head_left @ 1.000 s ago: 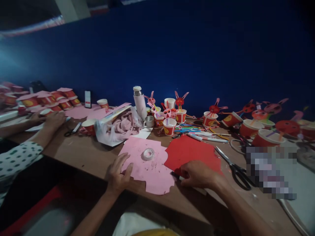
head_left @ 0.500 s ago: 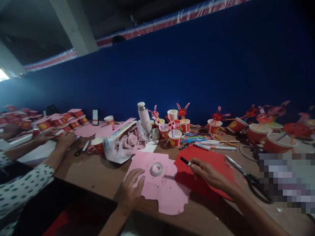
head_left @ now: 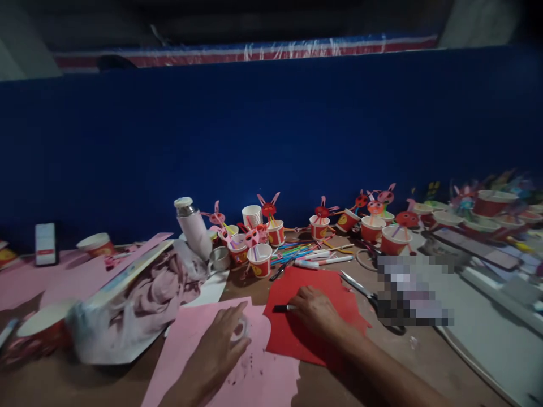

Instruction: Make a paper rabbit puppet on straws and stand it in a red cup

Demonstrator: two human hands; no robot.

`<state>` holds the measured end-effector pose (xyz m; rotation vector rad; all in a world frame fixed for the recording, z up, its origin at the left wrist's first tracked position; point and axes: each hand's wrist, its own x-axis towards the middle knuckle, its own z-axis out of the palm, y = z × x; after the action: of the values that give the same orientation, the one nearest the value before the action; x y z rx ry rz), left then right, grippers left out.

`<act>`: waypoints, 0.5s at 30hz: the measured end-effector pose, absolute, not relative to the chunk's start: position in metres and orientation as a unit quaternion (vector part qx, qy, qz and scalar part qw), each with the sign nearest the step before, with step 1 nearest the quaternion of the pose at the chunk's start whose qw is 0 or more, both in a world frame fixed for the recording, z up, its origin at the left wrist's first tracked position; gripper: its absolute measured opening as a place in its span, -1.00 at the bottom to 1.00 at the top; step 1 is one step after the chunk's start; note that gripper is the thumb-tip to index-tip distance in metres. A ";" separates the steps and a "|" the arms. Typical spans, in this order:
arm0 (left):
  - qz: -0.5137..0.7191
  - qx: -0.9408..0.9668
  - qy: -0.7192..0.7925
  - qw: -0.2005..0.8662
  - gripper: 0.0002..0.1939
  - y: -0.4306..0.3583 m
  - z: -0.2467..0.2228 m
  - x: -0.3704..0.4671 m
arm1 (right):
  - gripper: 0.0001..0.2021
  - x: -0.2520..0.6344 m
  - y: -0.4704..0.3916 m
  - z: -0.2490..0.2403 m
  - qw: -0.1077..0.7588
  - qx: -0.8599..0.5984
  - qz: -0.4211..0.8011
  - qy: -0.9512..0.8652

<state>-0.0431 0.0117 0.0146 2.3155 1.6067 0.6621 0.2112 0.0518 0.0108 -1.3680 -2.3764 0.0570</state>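
Observation:
My left hand reaches over the pink paper, its thumb and forefinger apart on either side of a small roll of clear tape. The hand partly covers the roll; whether the thumb touches it I cannot tell. Dark specks mark the paper near it. My right hand is closed around a marker, whose black end sticks out to the left. That hand rests over a red sheet, which lies against the pink paper's right side. Scissors lie right of the red sheet, their handles partly hidden by blurring.
Behind the sheets are loose pens, paper cups with rabbit figures, a metal mug and a flask. A plastic bag of pink scraps is at left, near a propped phone. A blue partition stands behind.
The view has swung right, so the co-worker's arms are out of sight. My left hand has come forward and right to the tape roll. My right hand still holds the marker, now lower over the red sheet.

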 end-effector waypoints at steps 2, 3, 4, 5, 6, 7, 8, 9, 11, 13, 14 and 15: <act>0.248 0.804 0.526 0.121 -0.42 0.024 0.030 -0.030 | -0.84 0.213 0.053 0.012 0.187 -0.495 0.024 -0.849; 0.260 0.815 0.503 0.117 -0.42 0.031 0.038 -0.021 | -0.84 0.215 0.054 0.014 0.183 -0.496 0.025 -0.848; 0.276 0.821 0.488 0.106 -0.44 0.038 0.045 -0.011 | -0.83 0.218 0.055 0.016 0.181 -0.499 0.026 -0.847; 0.282 0.828 0.475 0.100 -0.44 0.044 0.048 -0.001 | -0.82 0.220 0.056 0.018 0.180 -0.502 0.025 -0.845; 0.289 0.832 0.464 0.095 -0.45 0.050 0.049 0.007 | -0.82 0.223 0.057 0.020 0.180 -0.508 0.023 -0.842; 0.296 0.834 0.456 0.091 -0.45 0.054 0.047 0.015 | -0.81 0.226 0.058 0.021 0.182 -0.515 0.021 -0.838; 0.301 0.836 0.451 0.089 -0.45 0.057 0.041 0.020 | -0.81 0.228 0.059 0.022 0.183 -0.522 0.018 -0.833; 0.306 0.837 0.446 0.088 -0.45 0.059 0.034 0.024 | -0.80 0.229 0.059 0.023 0.184 -0.528 0.016 -0.829; 0.308 0.839 0.440 0.088 -0.47 0.060 0.016 0.025 | -0.82 0.231 0.060 0.023 0.183 -0.532 0.018 -0.827; 0.293 0.845 0.438 0.093 -0.51 0.059 0.003 0.022 | -0.87 0.232 0.061 0.021 0.182 -0.526 0.024 -0.830; 0.286 0.847 0.438 0.098 -0.50 0.058 -0.001 0.020 | -0.88 0.233 0.061 0.020 0.185 -0.523 0.027 -0.832; 0.283 0.847 0.438 0.102 -0.49 0.058 -0.003 0.019 | -0.89 0.233 0.061 0.019 0.191 -0.521 0.028 -0.831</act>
<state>0.0188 0.0575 -0.0028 2.5006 1.2942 0.8348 0.2334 0.0614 0.0189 -1.4644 -2.3353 0.0790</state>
